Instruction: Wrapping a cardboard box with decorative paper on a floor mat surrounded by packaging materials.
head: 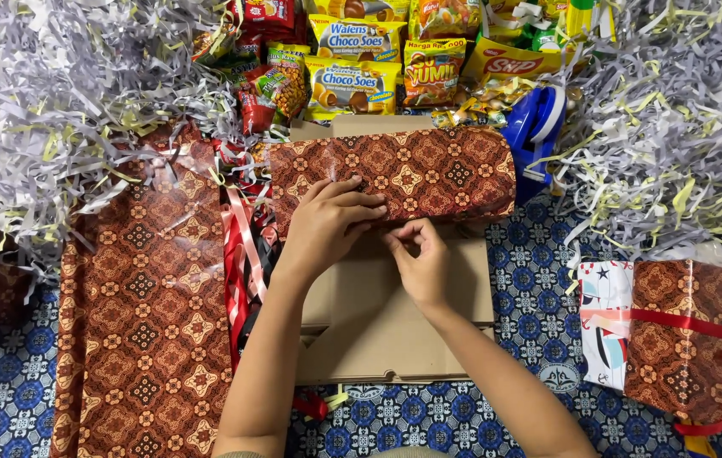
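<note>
Head cam: left hand [331, 222] flat, fingers spread, pressing brown patterned wrapping paper [395, 174] onto cardboard box [395, 314]; right hand [420, 259] pinching paper's edge w/ fingertips.

We see red-brown batik wrapping paper [145, 339] at nine o'clock, a plain tan cardboard box [378, 331] centre, a blue patterned cloth [539, 280] beneath, grey and yellow shredded paper [666, 127] at two o'clock, and red ribbon [238, 254].

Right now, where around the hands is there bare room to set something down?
Bare cardboard lies below both hands, between the forearms. Blue patterned cloth shows between the cardboard and the wrapped gift, and again at the bottom left. The top is crowded with snack packets and shredded paper; ribbons fill the strip beside the left hand. The right hand pinches the wrapping's edge.
</note>
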